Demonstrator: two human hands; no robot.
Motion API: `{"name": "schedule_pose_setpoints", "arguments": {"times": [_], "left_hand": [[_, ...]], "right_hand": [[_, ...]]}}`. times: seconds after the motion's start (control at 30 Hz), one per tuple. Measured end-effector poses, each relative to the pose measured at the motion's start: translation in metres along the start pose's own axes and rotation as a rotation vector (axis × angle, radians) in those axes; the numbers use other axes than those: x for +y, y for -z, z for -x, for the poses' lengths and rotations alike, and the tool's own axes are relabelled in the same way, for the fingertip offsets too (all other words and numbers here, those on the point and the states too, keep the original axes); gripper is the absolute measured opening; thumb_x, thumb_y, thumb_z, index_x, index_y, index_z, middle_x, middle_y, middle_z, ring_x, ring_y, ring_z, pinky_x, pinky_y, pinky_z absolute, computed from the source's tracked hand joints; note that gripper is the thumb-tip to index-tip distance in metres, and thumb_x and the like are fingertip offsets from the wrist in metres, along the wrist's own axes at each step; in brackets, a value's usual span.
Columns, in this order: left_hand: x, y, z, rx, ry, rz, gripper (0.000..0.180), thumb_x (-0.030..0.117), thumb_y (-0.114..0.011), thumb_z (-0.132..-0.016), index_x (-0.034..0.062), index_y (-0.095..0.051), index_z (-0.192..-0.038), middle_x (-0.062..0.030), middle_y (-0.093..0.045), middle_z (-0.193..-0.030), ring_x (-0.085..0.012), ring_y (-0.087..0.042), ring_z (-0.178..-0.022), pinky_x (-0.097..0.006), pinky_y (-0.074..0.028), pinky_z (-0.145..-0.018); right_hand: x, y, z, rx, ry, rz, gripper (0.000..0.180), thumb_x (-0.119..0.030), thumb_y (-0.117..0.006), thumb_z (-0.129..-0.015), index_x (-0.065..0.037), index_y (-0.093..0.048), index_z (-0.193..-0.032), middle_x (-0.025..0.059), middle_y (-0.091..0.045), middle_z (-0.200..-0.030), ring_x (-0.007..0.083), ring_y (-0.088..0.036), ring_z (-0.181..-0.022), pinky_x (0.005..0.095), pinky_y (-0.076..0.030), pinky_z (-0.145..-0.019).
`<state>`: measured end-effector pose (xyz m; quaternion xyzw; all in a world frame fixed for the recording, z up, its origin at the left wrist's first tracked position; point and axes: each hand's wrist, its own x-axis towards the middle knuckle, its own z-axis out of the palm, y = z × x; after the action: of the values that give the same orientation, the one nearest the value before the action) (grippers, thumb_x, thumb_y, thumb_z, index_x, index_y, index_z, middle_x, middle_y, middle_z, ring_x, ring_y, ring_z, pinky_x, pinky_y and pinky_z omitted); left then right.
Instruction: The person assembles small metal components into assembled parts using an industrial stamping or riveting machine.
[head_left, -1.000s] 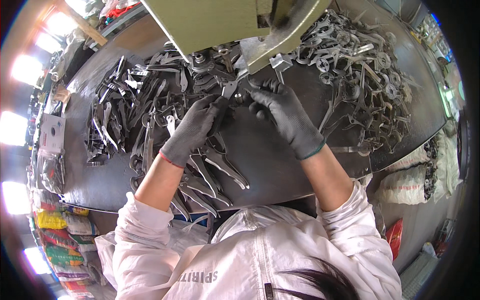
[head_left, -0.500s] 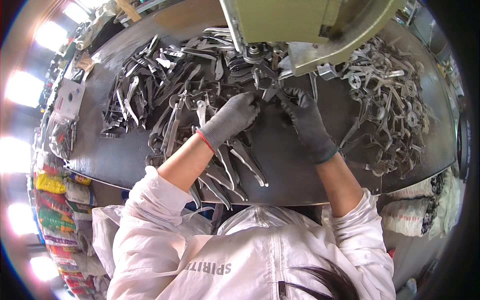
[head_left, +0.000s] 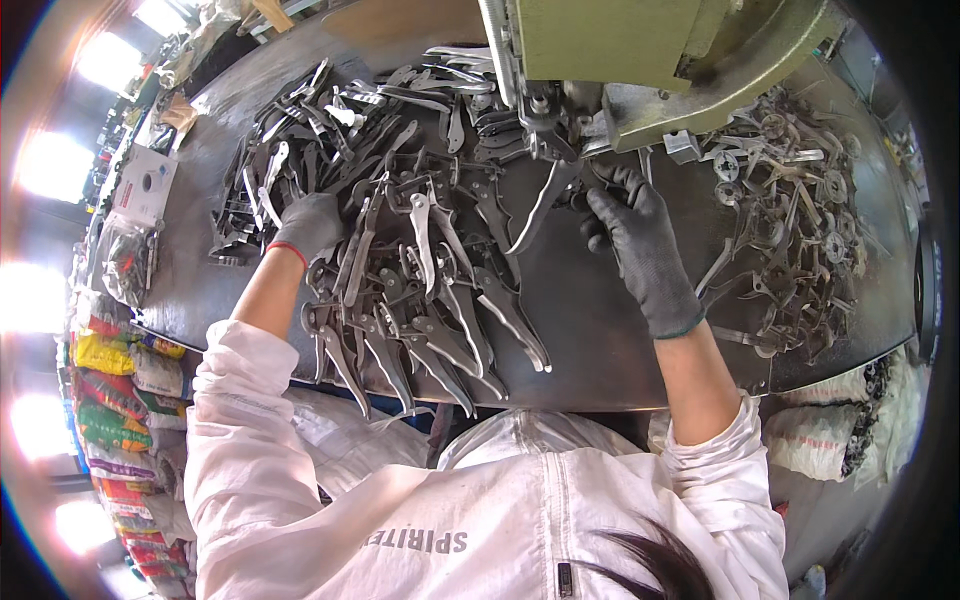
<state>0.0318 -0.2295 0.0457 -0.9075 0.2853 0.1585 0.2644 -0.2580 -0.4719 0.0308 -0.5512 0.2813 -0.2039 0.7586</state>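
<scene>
My left hand [head_left: 312, 226], in a grey glove with a red cuff, reaches to the edge of the heap of dark metal plier parts [head_left: 300, 160]. Its fingertips are hidden, so its grip cannot be made out. My right hand [head_left: 637, 240], also gloved, has its fingers bent beneath the green machine [head_left: 610, 45]. It pinches the end of a metal plier part [head_left: 543, 208], whose curved handle slants down to the left below the machine's tool head [head_left: 545, 130]. The gloved fingers hide the held end. Several partly assembled locking pliers [head_left: 425, 235] lie between my hands.
At the right lies a heap of grey metal linkages and ring-ended parts [head_left: 790, 230]. A white box [head_left: 145, 185] and a clear plastic bag [head_left: 128, 262] are at the table's left edge. Colourful sacks [head_left: 110, 420] are stacked at far left.
My left hand has left the machine and moved left to the dark parts. My right hand has stayed by the tool head. The view has shifted slightly, and more of the pliers show.
</scene>
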Motion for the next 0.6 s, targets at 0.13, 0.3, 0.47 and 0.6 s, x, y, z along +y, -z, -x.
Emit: {"name": "schedule_pose_setpoints", "arguments": {"times": [0.13, 0.3, 0.47, 0.6], "left_hand": [[-0.008, 0.014, 0.01, 0.092, 0.184, 0.077, 0.04, 0.037, -0.048, -0.087, 0.007, -0.066, -0.105, -0.0126, -0.064, -0.111, -0.0307, -0.06, -0.107, -0.042, -0.048, -0.088], [-0.065, 0.02, 0.029, 0.18, -0.286, 1.236, 0.028, 0.015, -0.055, -0.086, 0.0074, -0.056, -0.113, -0.0052, -0.062, -0.102, -0.0194, -0.062, -0.088, -0.028, -0.05, -0.076], [-0.006, 0.063, 0.095, 0.175, -0.536, 1.373, 0.034, 0.01, -0.065, -0.083, 0.0046, -0.051, -0.113, -0.0019, -0.056, -0.097, -0.0114, -0.056, -0.081, -0.022, -0.047, -0.069], [0.049, 0.077, 0.095, 0.05, -0.471, 1.318, 0.033, 0.02, -0.067, -0.085, 0.0007, -0.054, -0.108, -0.0024, -0.059, -0.082, -0.0098, -0.057, -0.071, -0.023, -0.047, -0.061]], "right_hand": [[0.001, 0.006, 0.007, -0.045, -0.068, 0.019, 0.031, -0.01, -0.058, -0.09, 0.002, -0.049, -0.117, 0.0054, -0.059, -0.085, 0.0095, -0.058, -0.058, 0.0199, -0.047, -0.048], [0.013, 0.012, 0.005, -0.029, -0.148, 0.005, 0.031, -0.009, -0.056, -0.09, 0.0, -0.049, -0.119, 0.0037, -0.059, -0.083, 0.0094, -0.059, -0.058, 0.0205, -0.048, -0.049], [0.015, 0.009, 0.007, 0.008, -0.16, -0.015, 0.03, -0.008, -0.055, -0.09, -0.001, -0.049, -0.119, 0.0033, -0.058, -0.084, 0.009, -0.058, -0.059, 0.0203, -0.048, -0.05], [0.013, -0.012, 0.013, 0.033, -0.109, -0.076, 0.028, -0.008, -0.055, -0.09, -0.002, -0.05, -0.117, 0.0031, -0.059, -0.085, 0.0074, -0.058, -0.059, 0.0193, -0.048, -0.051]]}}
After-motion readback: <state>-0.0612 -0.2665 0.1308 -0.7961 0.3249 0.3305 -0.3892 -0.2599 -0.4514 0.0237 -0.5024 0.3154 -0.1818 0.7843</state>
